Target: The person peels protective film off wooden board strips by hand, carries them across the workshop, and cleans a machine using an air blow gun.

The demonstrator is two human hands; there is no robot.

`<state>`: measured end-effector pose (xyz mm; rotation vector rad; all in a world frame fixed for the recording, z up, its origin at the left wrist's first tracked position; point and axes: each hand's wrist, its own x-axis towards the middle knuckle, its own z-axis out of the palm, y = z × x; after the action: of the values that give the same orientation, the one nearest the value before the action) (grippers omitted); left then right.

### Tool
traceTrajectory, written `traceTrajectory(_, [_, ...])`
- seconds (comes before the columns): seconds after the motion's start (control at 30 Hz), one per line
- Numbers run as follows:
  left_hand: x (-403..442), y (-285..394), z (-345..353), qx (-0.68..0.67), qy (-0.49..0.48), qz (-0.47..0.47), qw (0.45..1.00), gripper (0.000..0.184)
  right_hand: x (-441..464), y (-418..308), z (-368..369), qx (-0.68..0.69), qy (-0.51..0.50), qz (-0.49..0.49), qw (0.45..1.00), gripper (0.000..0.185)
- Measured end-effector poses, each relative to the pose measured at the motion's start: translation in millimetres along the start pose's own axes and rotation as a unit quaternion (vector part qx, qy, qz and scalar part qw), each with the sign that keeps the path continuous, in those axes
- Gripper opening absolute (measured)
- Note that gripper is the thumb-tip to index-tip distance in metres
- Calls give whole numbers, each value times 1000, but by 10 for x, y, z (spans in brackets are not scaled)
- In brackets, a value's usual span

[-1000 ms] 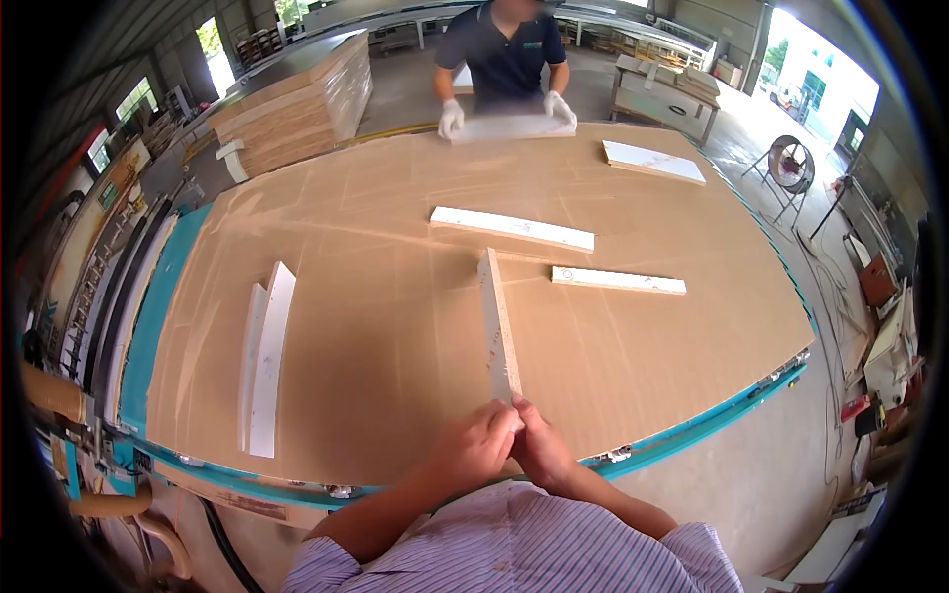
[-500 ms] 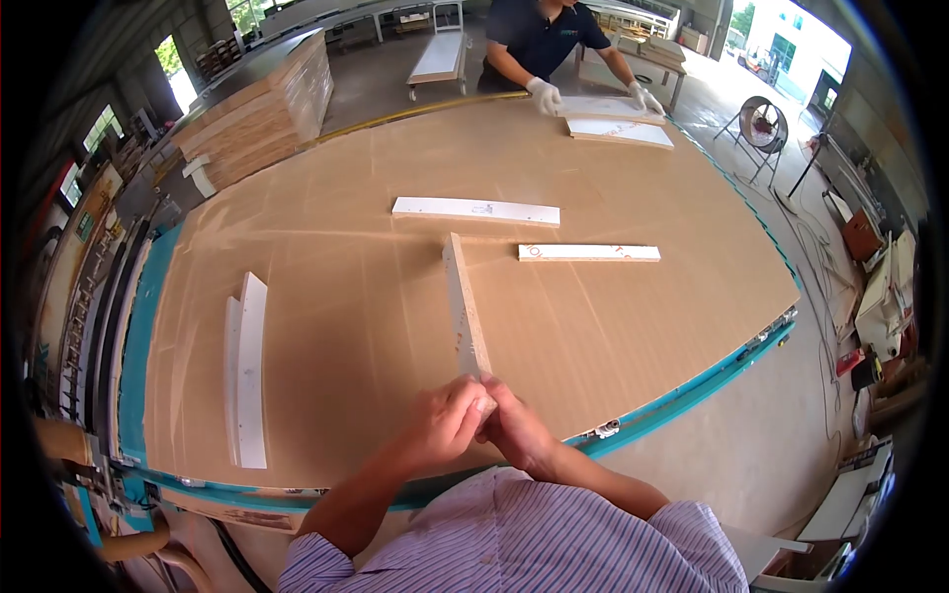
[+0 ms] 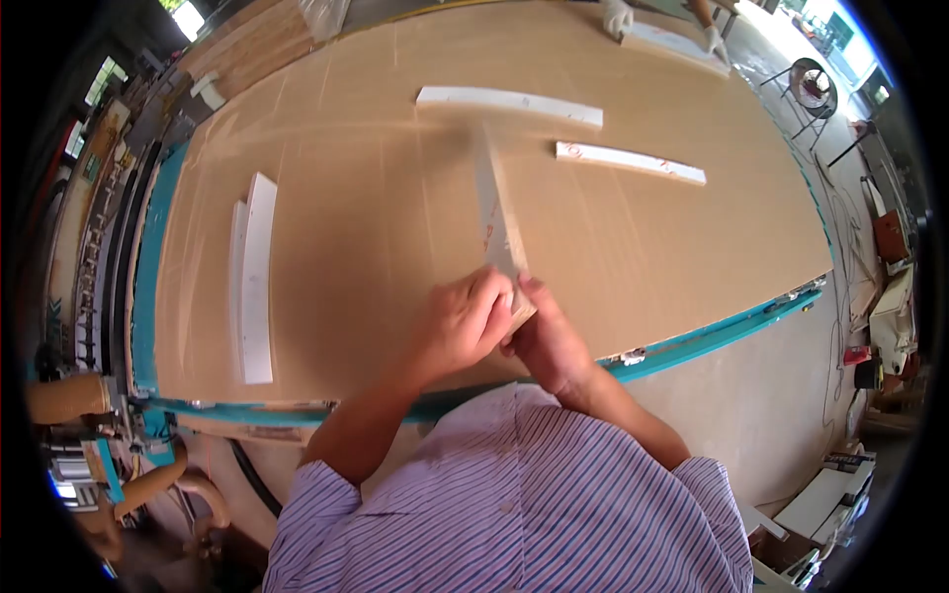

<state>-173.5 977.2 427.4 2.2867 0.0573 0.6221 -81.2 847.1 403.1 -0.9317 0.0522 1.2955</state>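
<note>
Shifted gloved hands (image 3: 618,18) to brown sheet (image 3: 366,267)'s far-right corner; clenching white-faced strip (image 3: 491,208) in left hand (image 3: 465,321) and right hand (image 3: 554,346); red print (image 3: 489,231) illegible.

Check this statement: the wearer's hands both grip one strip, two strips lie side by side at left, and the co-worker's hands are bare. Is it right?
No: the co-worker's hands wear white gloves in the head view. The rest stands: left hand and right hand grip one strip, two strips lie side by side at left.
</note>
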Motion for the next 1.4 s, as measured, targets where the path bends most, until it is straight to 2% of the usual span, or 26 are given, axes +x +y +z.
traceTrajectory(0.2, [33,-173,88,35,33,6,999,13,-63,-58,15,-2,26,7,1000,45])
traceTrajectory(0.3, [28,-219,78,41,16,-9,999,11,-70,-55,5,-4,35,11,999,45])
traceTrajectory(0.4, [36,-130,32,-11,3,-59,998,6,-69,-52,0,5,31,5,999,46])
traceTrajectory(0.5, [43,8,-3,-218,3,-222,950,10,-115,-105,38,3,35,-2,999,46])
traceTrajectory(0.6, [14,54,39,-191,-1,-226,955,17,-94,-91,-33,0,26,2,1000,47])
traceTrajectory(0.7, [20,214,71,-24,-37,-148,988,20,-55,-56,-86,-1,3,6,1000,46])
traceTrajectory(0.83, [8,130,190,12,5,-73,997,14,-89,-100,-11,-1,30,11,999,45])
traceTrajectory(1.13, [66,30,133,81,-21,-12,996,12,-84,-106,-88,2,8,13,1000,45])
traceTrajectory(1.23, [107,-40,47,159,-63,-19,985,12,-107,-131,-56,2,25,12,1000,46])
traceTrajectory(1.4, [211,-513,23,257,-47,23,965,17,-140,-127,-78,7,15,3,1000,48])
